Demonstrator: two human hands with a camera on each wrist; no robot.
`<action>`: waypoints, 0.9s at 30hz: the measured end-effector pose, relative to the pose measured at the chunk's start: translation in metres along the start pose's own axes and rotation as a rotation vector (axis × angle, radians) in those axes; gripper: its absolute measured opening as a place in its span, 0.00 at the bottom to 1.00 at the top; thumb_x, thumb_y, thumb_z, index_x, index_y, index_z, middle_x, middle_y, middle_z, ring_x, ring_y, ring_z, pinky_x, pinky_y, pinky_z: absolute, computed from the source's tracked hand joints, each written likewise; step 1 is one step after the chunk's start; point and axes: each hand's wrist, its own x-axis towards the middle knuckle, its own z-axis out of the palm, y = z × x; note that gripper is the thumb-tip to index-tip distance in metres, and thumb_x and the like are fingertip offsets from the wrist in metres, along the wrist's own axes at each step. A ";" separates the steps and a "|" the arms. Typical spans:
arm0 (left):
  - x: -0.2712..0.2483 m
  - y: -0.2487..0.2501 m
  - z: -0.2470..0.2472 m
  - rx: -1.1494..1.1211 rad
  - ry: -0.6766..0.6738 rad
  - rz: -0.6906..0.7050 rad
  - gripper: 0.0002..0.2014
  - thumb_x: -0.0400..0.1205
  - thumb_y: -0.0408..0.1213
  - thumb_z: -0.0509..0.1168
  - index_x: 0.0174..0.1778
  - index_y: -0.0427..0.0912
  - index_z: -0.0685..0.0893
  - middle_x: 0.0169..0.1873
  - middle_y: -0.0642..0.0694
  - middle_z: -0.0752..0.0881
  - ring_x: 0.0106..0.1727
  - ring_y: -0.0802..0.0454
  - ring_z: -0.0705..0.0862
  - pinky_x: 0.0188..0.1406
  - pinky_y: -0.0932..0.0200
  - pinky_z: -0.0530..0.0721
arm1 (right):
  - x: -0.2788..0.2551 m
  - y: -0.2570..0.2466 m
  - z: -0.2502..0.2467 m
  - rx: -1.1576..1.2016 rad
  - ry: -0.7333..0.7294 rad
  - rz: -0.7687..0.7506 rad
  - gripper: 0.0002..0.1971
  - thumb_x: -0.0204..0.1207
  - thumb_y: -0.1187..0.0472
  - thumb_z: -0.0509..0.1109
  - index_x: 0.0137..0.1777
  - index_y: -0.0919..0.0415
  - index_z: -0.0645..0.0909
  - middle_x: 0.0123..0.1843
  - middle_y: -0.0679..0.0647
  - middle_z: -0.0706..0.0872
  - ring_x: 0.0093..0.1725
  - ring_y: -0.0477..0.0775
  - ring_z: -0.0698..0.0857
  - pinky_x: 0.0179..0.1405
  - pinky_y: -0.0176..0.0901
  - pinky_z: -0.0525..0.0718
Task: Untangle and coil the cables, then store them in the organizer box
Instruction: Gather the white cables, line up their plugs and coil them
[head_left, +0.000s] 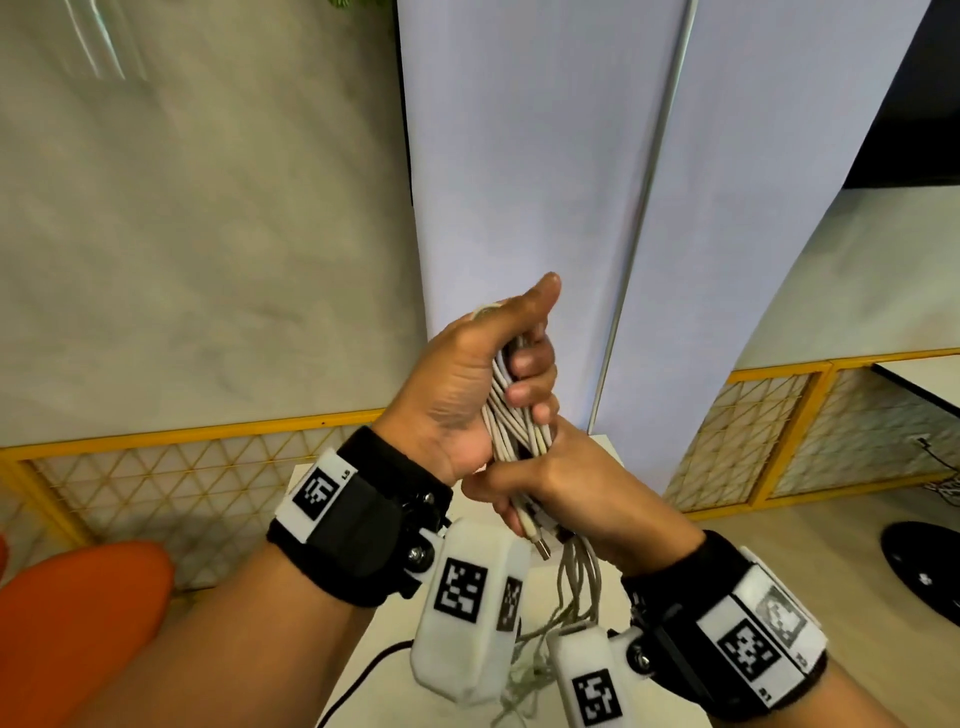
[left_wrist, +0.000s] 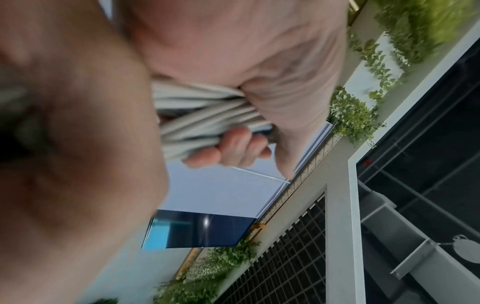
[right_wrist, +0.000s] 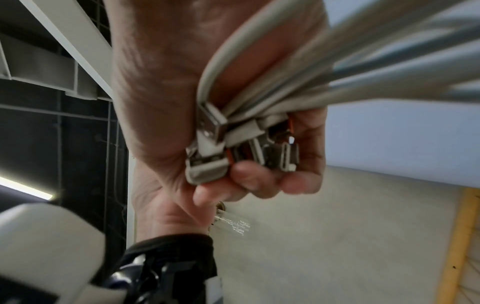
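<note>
Both hands are closed round one bundle of white cables (head_left: 511, 415) held up in the air in front of the body. The left hand (head_left: 467, 395) grips the upper part of the bundle with its fingers curled round the strands and its thumb pointing up; the right hand (head_left: 561, 488), just below and touching the left, clasps the lower part, fingers wrapped round the strands. By my reading the task is in its middle stretch: several strands run side by side through both fists, which suggests gathering or coiling is under way, but more cable hangs loose below the right hand in a slack tangle (head_left: 545, 639) over the white worktop (head_left: 374, 639), so untangling is not finished. No organizer box shows in any view, so storing is, I judge, still to come. The head view alone shows that hanging tangle and how the hands stack. The right wrist view alone shows what the right hand hides: a cluster of metal USB-type plugs (right_wrist: 233, 144) gathered against the palm, fingers (right_wrist: 257, 179) curled beneath them. The left wrist view, partly blurred by skin close to the lens, shows the parallel strands (left_wrist: 207, 115) pressed between palm and fingertips (left_wrist: 233, 150).
</note>
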 end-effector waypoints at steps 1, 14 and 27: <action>0.000 -0.002 0.001 0.011 0.043 0.011 0.19 0.77 0.44 0.73 0.28 0.45 0.70 0.19 0.51 0.63 0.16 0.56 0.62 0.19 0.63 0.68 | 0.000 -0.001 0.002 -0.012 -0.002 0.004 0.12 0.68 0.71 0.73 0.26 0.66 0.78 0.25 0.66 0.79 0.25 0.61 0.73 0.28 0.46 0.70; 0.002 -0.001 0.009 0.106 0.190 0.148 0.22 0.80 0.31 0.68 0.23 0.43 0.66 0.15 0.49 0.58 0.14 0.53 0.56 0.17 0.65 0.62 | -0.003 -0.004 0.006 -0.034 0.168 -0.107 0.11 0.70 0.75 0.74 0.29 0.70 0.78 0.18 0.56 0.79 0.14 0.47 0.75 0.14 0.32 0.69; -0.018 -0.024 -0.009 0.406 -0.028 0.043 0.21 0.68 0.41 0.80 0.54 0.35 0.91 0.54 0.39 0.92 0.61 0.48 0.89 0.64 0.48 0.85 | 0.005 -0.005 0.002 -0.128 0.224 -0.242 0.16 0.74 0.79 0.66 0.37 0.56 0.73 0.27 0.39 0.78 0.27 0.37 0.79 0.30 0.28 0.74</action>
